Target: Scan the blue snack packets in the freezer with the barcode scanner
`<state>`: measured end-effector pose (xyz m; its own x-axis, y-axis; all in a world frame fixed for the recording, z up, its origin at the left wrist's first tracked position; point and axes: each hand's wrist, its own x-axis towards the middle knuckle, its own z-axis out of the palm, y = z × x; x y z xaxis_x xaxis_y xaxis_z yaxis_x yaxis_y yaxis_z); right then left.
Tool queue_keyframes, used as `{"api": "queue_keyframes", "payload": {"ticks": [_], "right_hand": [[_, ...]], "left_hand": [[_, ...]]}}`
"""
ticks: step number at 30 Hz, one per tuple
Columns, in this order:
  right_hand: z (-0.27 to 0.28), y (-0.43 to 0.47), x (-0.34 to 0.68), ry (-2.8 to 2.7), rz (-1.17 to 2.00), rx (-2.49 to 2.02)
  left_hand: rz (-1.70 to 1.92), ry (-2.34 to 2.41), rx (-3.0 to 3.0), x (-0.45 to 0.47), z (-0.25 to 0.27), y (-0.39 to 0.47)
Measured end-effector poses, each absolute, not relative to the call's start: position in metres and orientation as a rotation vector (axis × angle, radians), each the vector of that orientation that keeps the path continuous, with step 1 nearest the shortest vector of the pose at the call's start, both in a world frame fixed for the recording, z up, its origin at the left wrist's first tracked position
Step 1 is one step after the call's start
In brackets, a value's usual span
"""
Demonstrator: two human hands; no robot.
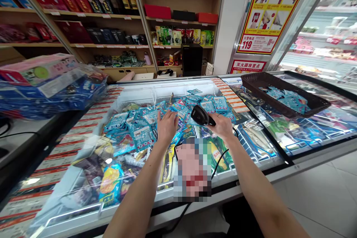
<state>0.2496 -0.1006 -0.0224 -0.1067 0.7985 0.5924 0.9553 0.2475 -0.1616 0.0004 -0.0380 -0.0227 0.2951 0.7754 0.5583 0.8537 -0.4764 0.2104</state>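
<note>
My right hand (221, 126) is wrapped round the handle of a black barcode scanner (200, 115), whose head points left over the freezer's glass lid. A black cable runs from it down toward the front edge. Many small blue packets (143, 137) lie in a loose spread on the glass. My left hand (167, 124) is over the packets at the middle, fingers stretched forward and apart; whether the fingertips touch a packet is hard to see. Between my forearms lies a phone (189, 160), largely blurred out by pixelation.
A dark brown basket (315, 100) with more blue packets stands on the glass at the right. Plastic-wrapped boxes (52, 81) are stacked at the left. Frozen goods show through the lid. Behind the freezer are stocked shelves (97, 14), and price labels (67, 156) line the glass.
</note>
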Motion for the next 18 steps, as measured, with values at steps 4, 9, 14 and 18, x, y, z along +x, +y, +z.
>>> {"api": "queue_keyframes", "payload": {"ticks": [4,9,14,18], "right_hand": [[-0.024,-0.100,0.250,-1.930,-0.350,-1.622],[-0.024,-0.099,0.250,-1.884,-0.349,-1.679],[-0.017,-0.103,0.250,-1.898,-0.337,-1.672],[-0.015,-0.104,0.250,-1.914,-0.328,-1.666]], "left_hand": [[-0.814,-1.453,-2.626,0.019,-0.021,-0.038],[-0.687,-1.555,-2.596,0.033,-0.022,-0.033],[-0.507,-1.608,-2.706,0.032,-0.018,-0.021],[-0.495,-1.670,-2.818,0.024,-0.016,-0.015]]}}
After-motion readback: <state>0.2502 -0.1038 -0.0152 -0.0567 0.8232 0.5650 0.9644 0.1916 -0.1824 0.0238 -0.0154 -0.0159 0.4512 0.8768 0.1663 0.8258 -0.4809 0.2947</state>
